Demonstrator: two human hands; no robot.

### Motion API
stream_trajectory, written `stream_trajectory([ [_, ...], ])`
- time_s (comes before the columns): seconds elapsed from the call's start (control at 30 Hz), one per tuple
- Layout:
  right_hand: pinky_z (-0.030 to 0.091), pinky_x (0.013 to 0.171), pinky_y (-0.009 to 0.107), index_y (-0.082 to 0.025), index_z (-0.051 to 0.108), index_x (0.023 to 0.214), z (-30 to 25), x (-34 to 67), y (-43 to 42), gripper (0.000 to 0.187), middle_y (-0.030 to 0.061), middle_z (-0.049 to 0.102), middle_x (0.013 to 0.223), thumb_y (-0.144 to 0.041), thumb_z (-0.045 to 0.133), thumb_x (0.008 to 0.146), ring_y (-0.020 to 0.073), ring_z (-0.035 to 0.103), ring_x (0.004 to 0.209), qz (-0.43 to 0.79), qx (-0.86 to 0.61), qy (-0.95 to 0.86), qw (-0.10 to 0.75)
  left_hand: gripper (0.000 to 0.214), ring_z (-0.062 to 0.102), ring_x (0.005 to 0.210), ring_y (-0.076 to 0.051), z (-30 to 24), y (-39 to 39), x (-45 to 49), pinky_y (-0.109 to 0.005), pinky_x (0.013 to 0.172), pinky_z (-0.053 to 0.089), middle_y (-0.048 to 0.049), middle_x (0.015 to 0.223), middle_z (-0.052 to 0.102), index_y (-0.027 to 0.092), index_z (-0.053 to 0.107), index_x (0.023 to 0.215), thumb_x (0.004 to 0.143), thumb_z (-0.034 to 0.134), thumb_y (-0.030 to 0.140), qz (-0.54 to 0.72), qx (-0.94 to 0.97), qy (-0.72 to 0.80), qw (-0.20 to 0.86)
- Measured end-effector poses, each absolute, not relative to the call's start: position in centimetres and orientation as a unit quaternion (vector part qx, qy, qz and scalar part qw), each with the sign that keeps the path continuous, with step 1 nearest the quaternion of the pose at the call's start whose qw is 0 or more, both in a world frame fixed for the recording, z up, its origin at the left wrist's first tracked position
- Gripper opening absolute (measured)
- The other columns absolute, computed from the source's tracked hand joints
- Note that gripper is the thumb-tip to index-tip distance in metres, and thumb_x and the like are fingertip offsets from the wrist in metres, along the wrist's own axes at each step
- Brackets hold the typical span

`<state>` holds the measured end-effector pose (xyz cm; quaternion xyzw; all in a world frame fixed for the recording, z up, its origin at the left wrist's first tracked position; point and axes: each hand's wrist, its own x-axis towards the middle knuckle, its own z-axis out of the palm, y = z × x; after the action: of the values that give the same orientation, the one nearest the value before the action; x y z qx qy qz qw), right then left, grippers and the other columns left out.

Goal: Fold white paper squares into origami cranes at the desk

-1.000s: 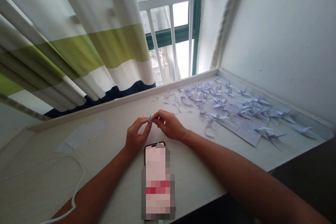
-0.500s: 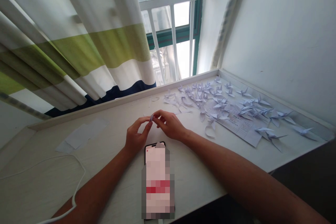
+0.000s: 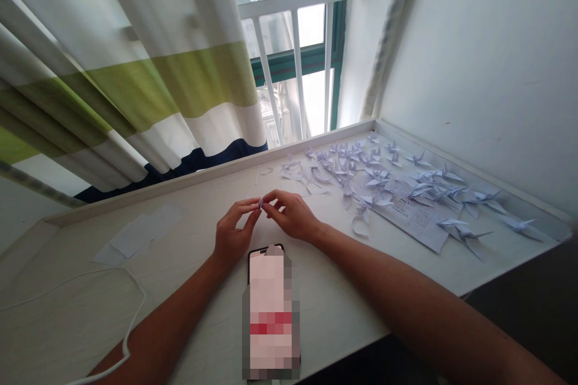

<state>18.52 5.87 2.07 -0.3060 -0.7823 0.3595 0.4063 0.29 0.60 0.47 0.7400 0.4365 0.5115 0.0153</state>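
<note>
In the head view, a small paper piece is pinched by the left hand and right hand over the tabletop, well inside its raised rim. Room is offered toward the loose sheets; the right side is crowded by paper cranes, the near edge by a phone

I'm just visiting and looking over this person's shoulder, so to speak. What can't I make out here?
In the head view:
- Small paper piece: shape too small to read, partly covered by fingertips of the left hand and right hand.
- Phone: screen content, masked by pixelation.
- Printed sheet: words too small, partly covered by folded paper shapes.
- White cable: ends cut off by the left and bottom edges.
</note>
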Motion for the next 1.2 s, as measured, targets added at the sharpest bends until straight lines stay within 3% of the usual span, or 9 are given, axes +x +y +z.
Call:
stream_trajectory([
  [0.47, 0.054, 0.068, 0.026, -0.018, 0.068, 0.103, 2.08, 18.46, 5.55, 0.013, 0.0055, 0.076, 0.102, -0.021, 0.062, 0.092, 0.014, 0.071, 0.078, 0.356, -0.286, -0.788, 0.412, 0.008, 0.073, 0.099, -0.02, 0.2, 0.71, 0.27, -0.037, 0.088, 0.059, -0.0066, 0.105, 0.076, 0.021, 0.072, 0.098, 0.09, 0.071, 0.018, 0.521, 0.732, 0.44, 0.004],
  [1.2, 0.055, 0.07, 0.027, -0.019, 0.07, 0.106, 2.28, 18.7, 5.73, 0.017, 0.0062, 0.073, 0.108, -0.03, 0.064, 0.095, 0.0149, 0.072, 0.083, 0.353, -0.284, -0.799, 0.396, 0.013, 0.075, 0.101, -0.022, 0.1, 0.66, 0.05, -0.04, 0.091, 0.062, -0.0068, 0.109, 0.078, 0.022, 0.074, 0.104, 0.092, 0.07, 0.025, 0.516, 0.731, 0.447, 0.011],
])
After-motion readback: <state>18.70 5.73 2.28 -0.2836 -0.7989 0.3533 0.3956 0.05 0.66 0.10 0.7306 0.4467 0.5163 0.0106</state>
